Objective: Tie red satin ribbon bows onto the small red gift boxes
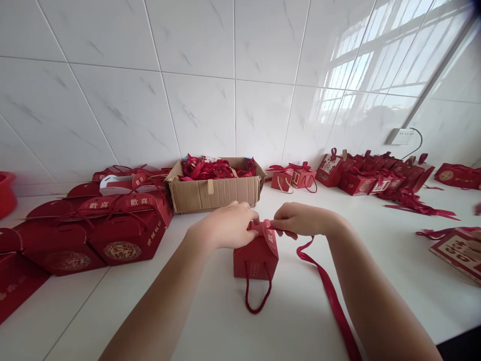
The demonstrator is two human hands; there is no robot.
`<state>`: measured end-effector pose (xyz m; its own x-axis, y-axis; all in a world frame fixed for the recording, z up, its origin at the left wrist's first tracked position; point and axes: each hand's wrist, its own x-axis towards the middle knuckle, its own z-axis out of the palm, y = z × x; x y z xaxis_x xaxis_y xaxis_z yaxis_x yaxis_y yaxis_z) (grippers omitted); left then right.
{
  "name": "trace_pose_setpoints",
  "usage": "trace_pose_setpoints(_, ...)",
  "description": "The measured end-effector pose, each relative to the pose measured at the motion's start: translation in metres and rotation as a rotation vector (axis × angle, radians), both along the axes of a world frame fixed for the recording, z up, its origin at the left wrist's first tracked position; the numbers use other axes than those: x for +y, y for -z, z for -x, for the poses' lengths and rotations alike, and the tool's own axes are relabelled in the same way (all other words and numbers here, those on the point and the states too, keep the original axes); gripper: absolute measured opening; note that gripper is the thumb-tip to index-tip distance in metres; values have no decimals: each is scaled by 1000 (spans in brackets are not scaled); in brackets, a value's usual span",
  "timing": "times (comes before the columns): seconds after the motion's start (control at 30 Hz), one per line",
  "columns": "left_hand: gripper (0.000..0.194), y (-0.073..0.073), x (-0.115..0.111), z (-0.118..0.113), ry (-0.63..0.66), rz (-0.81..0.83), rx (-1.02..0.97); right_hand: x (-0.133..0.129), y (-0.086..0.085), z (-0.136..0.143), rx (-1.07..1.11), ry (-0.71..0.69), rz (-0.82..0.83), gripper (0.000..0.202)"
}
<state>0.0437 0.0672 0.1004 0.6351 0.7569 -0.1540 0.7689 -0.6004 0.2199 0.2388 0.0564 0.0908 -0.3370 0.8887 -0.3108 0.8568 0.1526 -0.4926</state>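
A small red gift box [251, 261] stands upright on the white tabletop in front of me, its twisted cord handle [256, 310] hanging down onto the surface. My left hand [230, 225] is closed on the box's top edge from the left, thumb and fingers pinched near the flap. On the other side, my right hand [297, 219] pinches a dark red ribbon at the top of the box. One long ribbon [327, 285] trails down the table beside my right forearm. What lies under my left fingers is partly hidden.
Behind the box sits an open cardboard carton [214, 194] full of red ribbons. Larger red boxes [122, 240] line the left. Two small boxes [282, 179] and many more [358, 181] stand toward the right wall. At far right, a person's hand is near a red box [456, 250].
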Motion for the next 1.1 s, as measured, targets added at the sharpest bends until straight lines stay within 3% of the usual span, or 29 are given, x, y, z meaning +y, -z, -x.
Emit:
trace_pose_setpoints(0.27,25,6,4,-6,33,-17,-27,1,4,0,-68,21,-29,37)
trace_pose_setpoints(0.47,25,5,3,-6,-28,15,-29,-1,5,1,-55,17,-58,37)
trace_pose_setpoints(0.67,27,9,5,-10,-10,7,-64,-1,7,7,2,-15,-47,36)
trace_pose_setpoints(0.87,18,7,5,-14,-80,-1,-112,-2,7,5,17,-13,-37,39)
trace_pose_setpoints(1.0,21,1,3,-12,-98,-77,-171,-2,5,-2,-35,44,-224,37)
trace_pose_setpoints(1.1,20,-3,-1,-10,-107,-122,-205,-3,2,-2,99,-13,-306,35)
